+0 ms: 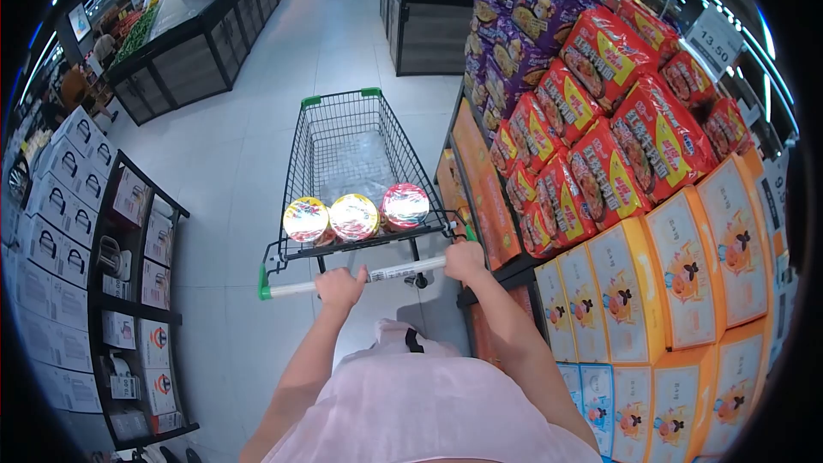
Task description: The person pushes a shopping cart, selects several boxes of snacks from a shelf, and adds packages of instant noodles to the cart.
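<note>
My left hand (340,286) and my right hand (464,261) both grip the white handle bar (390,273) of a black wire shopping cart (353,150) with green corner caps. Three round instant-noodle bowls (355,216) sit side by side on the cart's small rear shelf, just beyond my hands. The cart's main basket looks otherwise bare. The cart points down a grey tiled aisle.
A tall stack of red and purple noodle packs (600,111) over orange and blue cartons (686,274) stands close on the right. A black shelf of white boxes (129,291) lines the left. Dark produce counters (201,39) and a freezer case (429,9) lie ahead.
</note>
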Available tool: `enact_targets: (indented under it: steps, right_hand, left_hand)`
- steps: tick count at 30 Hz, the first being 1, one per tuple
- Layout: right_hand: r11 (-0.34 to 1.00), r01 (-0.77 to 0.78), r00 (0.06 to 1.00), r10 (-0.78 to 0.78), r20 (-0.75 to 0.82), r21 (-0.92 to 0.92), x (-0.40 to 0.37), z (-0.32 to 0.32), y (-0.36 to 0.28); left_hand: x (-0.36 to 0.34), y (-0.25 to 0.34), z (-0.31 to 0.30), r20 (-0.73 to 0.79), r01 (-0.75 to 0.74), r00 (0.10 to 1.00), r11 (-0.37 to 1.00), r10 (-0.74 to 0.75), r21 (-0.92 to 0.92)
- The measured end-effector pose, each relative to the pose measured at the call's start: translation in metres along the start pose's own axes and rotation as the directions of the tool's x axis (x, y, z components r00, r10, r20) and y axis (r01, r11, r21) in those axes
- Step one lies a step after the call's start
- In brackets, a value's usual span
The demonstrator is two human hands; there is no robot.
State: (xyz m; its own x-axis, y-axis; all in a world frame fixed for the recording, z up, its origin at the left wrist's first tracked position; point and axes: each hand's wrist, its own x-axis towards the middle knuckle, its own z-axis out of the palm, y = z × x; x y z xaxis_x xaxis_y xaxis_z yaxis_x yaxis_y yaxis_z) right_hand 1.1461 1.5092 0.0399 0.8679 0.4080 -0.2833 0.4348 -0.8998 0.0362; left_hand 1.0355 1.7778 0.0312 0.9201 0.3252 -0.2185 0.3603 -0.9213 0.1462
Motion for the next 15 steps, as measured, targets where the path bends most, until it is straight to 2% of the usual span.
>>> enact_targets:
  steps: [5,8,12,15]
  right_hand:
    - [0.999,0.042,0.998,-0.043,0.052,0.021,-0.018,-0.003,0.002]
    - [0.996,0.083,0.987,-0.080,0.140,-0.019,-0.027,-0.003,0.004]
    - [0.997,0.075,0.989,-0.072,0.129,-0.020,-0.052,-0.007,-0.004]
    - [0.999,0.042,0.981,-0.037,0.190,-0.023,-0.070,0.002,-0.008]
  left_hand:
    - [-0.011,-0.006,0.001,0.102,-0.076,0.992,0.997,0.078,-0.019]
    - [-0.019,-0.015,-0.002,0.164,-0.199,0.964,0.977,0.208,-0.073]
    - [-0.027,-0.025,-0.010,0.292,-0.338,0.882,0.928,0.370,-0.156]
    - [-0.035,-0.031,-0.009,0.349,-0.391,0.827,0.897,0.441,-0.208]
